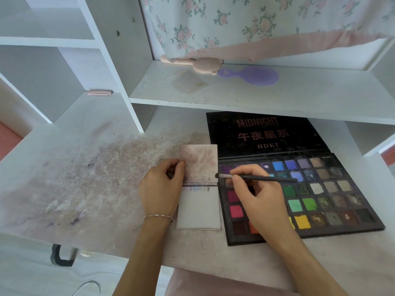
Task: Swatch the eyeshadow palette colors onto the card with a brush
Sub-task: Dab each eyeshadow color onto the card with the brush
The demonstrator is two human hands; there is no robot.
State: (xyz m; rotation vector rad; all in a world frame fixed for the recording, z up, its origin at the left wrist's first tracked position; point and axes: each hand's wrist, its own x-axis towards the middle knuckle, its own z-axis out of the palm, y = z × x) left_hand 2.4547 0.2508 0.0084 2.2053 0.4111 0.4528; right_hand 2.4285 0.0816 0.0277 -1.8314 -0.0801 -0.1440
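Nearest the camera, both forearms reach in over the worktop (64,189), which is pretty smeared with pinkish-purple powder stains. The left hand (159,189), with a thin bracelet (158,216) on the wrist, has its grip pinched on the left edge of the card's (198,207) upper flap, thumb on top. The card lies flat just left of the palette, touching its edge; the lower half is mostly clean with a few faint purple and grey marks along the top, the upper half is smudged dusty mauve.

The right hand (259,201) has its grip closed round a thin dark brush (263,178), held nearly level, with the bristle tip right at the card's right edge. That hand covers a chunk of the palette's left columns.

The eyeshadow palette (333,199) sits open on the right: rows of pans in purples, blues, greens, pinks, yellow, browns, several looking well used. Its black lid lies back flat and reads "MIDNIGHT", then Chinese characters "午夜星系", then "HDKT".

Further back, a white shelf (277,97) overhangs the lid's far edge. On it there's a pink cat-shaped mirror or brush (198,64) (can't tell which) and a purple hairbrush (252,75), with floral fabric (256,24) hanging behind.
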